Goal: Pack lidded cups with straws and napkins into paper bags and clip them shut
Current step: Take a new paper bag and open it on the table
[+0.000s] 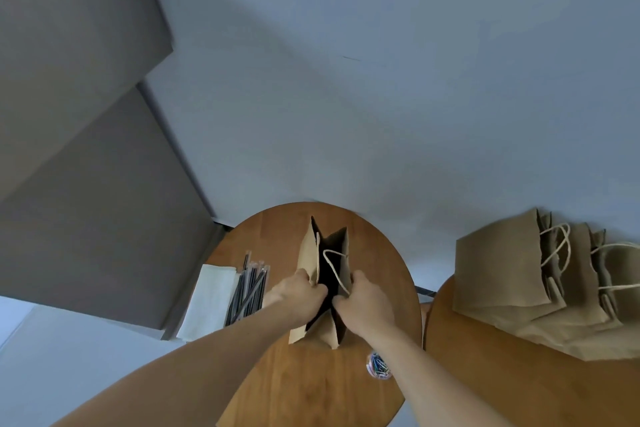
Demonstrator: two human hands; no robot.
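Both your left hand and right hand pinched opposite rims of the upright brown paper bag; pulling evenly apart best suited squaring its mouth.

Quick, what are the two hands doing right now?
Left hand: grips the left rim of the open paper bag.
Right hand: grips the right rim of the same bag.

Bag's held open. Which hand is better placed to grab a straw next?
Left, likely. The straws lie beside the left hand, left of the bag; the right hand grips the bag's other side and would have to cross it.
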